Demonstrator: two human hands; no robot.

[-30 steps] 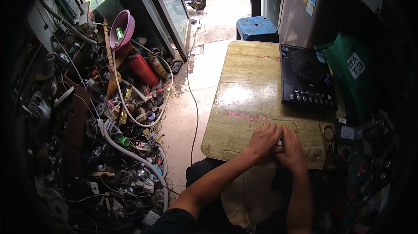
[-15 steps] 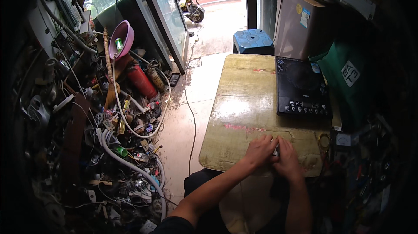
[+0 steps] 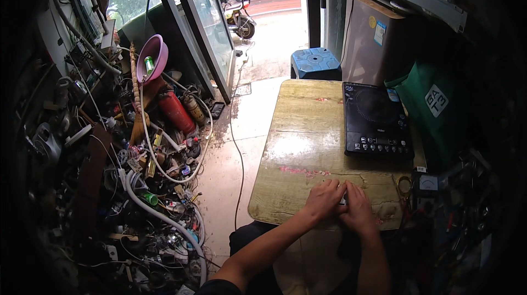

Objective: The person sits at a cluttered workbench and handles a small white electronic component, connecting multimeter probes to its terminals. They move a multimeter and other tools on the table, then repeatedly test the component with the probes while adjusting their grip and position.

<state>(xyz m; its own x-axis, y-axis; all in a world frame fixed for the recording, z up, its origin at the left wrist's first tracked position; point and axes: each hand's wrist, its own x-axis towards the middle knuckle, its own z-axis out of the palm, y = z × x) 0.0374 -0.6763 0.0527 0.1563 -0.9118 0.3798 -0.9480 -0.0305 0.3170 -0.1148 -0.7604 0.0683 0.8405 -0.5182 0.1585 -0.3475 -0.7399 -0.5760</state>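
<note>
Both hands are together over the near edge of a yellowish wood-grain table (image 3: 291,185). My left hand (image 3: 324,200) has its fingers bent and closed, with the fingertips against the other hand. My right hand (image 3: 358,211) curls in from the right, also closed. Between them a small whitish-grey piece (image 3: 343,200) peeks out; the fingers cover most of it, so its kind cannot be told. Beyond the hands, a black induction cooker (image 3: 377,119) lies on the table's far right part. Yellow-handled scissors (image 3: 405,186) are at the table's right edge.
A blue plastic stool (image 3: 315,61) stands behind the table, beside a greyish cabinet (image 3: 365,39). A green bag (image 3: 431,105) and a small meter (image 3: 428,183) are on the right. Leftward lie heaped parts, hoses, a red cylinder (image 3: 177,112) and a pink basin (image 3: 159,59). A cable (image 3: 240,157) crosses the floor.
The whole view has shifted slightly, with the table and cooker now lower in it. My hands stay pressed together around the small piece, their fingers only slightly rearranged.
</note>
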